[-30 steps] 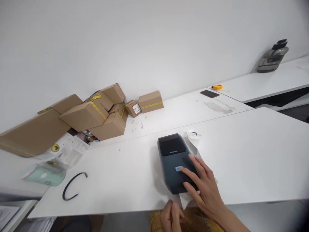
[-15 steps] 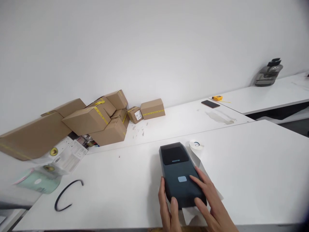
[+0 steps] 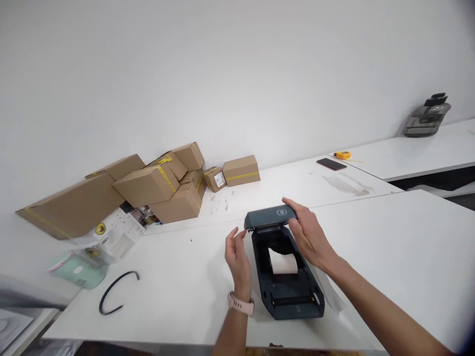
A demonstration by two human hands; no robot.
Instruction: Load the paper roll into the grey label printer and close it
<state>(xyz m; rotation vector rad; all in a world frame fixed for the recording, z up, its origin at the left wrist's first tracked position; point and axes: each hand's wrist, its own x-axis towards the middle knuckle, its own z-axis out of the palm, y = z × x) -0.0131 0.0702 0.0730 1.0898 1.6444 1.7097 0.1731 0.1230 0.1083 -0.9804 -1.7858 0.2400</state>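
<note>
A dark blue-grey label printer (image 3: 293, 313) lies on the white table in front of me with its lid (image 3: 270, 215) raised at the far end. Inside the body sits a white paper roll (image 3: 284, 263) with a ragged loose end, and a roller crosses the near end. My right hand (image 3: 306, 230) grips the right side of the lid, thumb on the near side. At the lid's left edge is my left hand (image 3: 237, 254), its fingers bent loosely and apart, fingertips by the hinge; whether they touch it I cannot tell. A pale paper strip (image 3: 332, 291) lies right of the printer, partly behind my right arm.
Cardboard boxes (image 3: 148, 185) with yellow tape are piled at the back left. Nearer are plastic packets (image 3: 118, 237), a mint pouch (image 3: 79, 269) and a curved black band (image 3: 107, 294). A phone (image 3: 331, 164), yellow tape measure (image 3: 342, 155) and large bottle (image 3: 426, 116) stand back right.
The printer's lid has gone from closed to raised, uncovering the paper roll. Both hands moved from the near end to the far end. The view shifted slightly left.
</note>
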